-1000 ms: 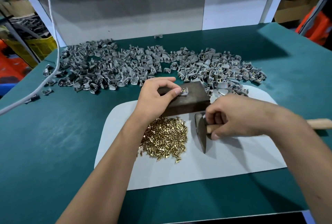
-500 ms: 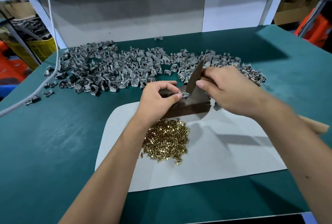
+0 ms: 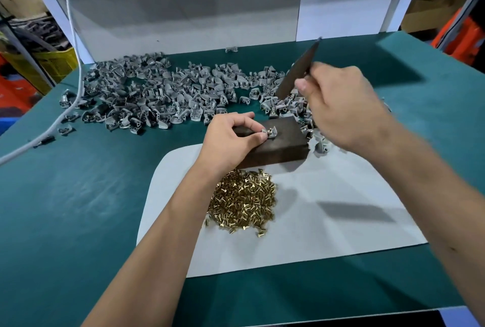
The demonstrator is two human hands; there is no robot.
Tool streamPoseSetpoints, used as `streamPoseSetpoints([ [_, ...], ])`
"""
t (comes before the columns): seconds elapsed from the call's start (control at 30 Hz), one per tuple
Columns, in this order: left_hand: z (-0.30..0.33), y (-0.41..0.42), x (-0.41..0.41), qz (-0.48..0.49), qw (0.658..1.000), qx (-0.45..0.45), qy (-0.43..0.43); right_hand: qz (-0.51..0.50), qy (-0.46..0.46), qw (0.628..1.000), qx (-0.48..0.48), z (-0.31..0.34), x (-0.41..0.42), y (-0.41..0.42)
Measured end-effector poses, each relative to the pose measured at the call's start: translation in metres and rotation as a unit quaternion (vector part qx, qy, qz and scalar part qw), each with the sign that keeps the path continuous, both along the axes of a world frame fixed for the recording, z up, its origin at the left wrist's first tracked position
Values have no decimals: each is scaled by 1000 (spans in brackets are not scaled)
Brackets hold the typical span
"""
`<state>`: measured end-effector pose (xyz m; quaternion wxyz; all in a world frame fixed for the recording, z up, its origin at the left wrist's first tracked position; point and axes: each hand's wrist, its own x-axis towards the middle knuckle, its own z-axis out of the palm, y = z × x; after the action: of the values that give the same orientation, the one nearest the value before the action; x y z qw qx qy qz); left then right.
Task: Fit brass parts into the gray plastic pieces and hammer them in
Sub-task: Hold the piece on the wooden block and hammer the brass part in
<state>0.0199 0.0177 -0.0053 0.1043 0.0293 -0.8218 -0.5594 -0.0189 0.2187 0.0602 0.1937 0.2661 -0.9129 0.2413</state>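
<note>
teal table (image 3: 78, 208), pale grey mat (image 3: 328, 235), gray plastic pieces (image 3: 157, 95), brass parts (image 3: 244, 203), dark brown block (image 3: 283, 143)

head-worn view, facing down, table (image 3: 78, 195) close

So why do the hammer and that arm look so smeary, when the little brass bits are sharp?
Head view: motion blur smears the raised hammer head and right hand; the brass pile and left hand are sharp; the hammer's soft shadow falls on the white mat.
</note>
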Motion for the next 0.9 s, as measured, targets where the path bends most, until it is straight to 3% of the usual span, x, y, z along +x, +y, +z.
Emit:
streamPoseSetpoints([
  [0.13, 0, 0, 0, -1, 1000, -2, 6, 5, -113, 984, 136, -14, 12, -15],
  [0.2, 0, 1, 1, 4, 1000, -3, 3, -13, -110, 978, 174, -4, 6, -11],
  [0.33, 0, 0, 0, 6, 1000, -8, 4, -25, 12, 998, 57, -3, 13, -10],
  [0.43, 3, 1, 1, 6, 1000, 6, 7, -10, -89, 986, 139, -11, 25, -20],
  [0.53, 2, 2, 1, 5, 1000, 5, 3, -24, -80, 972, 220, 9, 13, -14],
  [0.63, 0, -1, 0, -3, 1000, 3, 8, -37, 14, 992, 124, 11, 15, -13],
  [0.67, 0, -2, 0, -2, 1000, 3, 10, -27, 5, 995, 100, 7, 20, -18],
  [0.77, 1, 0, 0, 0, 1000, 9, 7, 2, -99, 978, 183, -4, 25, -23],
  [0.83, 2, 1, 0, 2, 1000, 8, 1, -7, -90, 974, 208, 5, 17, -18],
  [0.9, 1, 0, 0, -1, 1000, 7, 0, -21, -41, 988, 150, 9, 13, -15],
])
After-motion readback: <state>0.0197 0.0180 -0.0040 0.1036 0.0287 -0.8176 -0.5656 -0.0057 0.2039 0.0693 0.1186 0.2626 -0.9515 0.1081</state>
